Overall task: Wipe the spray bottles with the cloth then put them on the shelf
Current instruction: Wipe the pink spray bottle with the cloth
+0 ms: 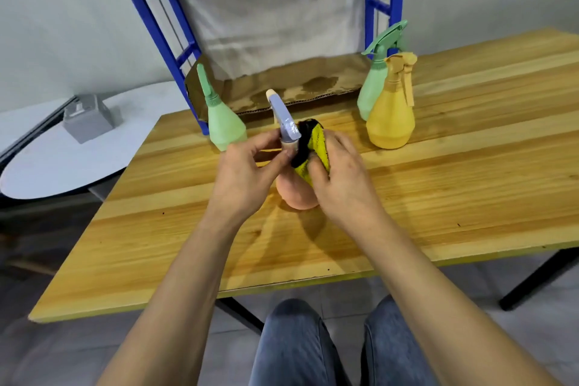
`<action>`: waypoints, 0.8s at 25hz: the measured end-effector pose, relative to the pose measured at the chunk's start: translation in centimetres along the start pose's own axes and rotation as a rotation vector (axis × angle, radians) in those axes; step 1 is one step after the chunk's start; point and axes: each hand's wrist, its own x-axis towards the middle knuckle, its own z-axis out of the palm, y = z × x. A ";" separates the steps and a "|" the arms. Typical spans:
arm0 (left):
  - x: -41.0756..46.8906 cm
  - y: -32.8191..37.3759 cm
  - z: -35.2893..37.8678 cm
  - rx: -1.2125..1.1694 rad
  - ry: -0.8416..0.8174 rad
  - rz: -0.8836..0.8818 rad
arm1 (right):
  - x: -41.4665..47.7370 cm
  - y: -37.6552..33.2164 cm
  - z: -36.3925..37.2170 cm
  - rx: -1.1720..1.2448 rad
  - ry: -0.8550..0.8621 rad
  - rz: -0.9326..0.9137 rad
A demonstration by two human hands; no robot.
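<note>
Bottle: peach spray bottle (297, 194) on desk (438, 197), between both hands; light, smooth plastic, probably slippery.
Left hand (247, 169): pinches its neck, likely the steadiest hold.
Right hand (341, 178): grips soft cloth (315, 147) against neck.

matt plastic bottles (388, 113), fuzzy cloth (315, 147), seemingly varnished wood table (470, 166).

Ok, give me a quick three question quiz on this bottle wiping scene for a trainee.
1. True or false: the right hand presses the cloth against the pink bottle.
2. Which stands just behind the yellow bottle? A) green bottle B) pink bottle C) cloth
3. Fill in: the left hand grips the pink bottle at its ____.
Key: 1 true; 2 A; 3 neck.
</note>
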 end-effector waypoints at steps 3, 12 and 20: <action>-0.3 -0.2 0.2 0.024 0.028 -0.028 | -2.2 2.8 -0.1 -0.176 -0.047 0.111; -0.5 -0.1 0.4 0.027 0.043 -0.024 | -1.4 1.1 0.7 -0.091 0.024 0.063; -0.4 -0.2 0.5 0.043 0.037 -0.020 | -0.3 -0.1 0.5 -0.045 0.064 0.021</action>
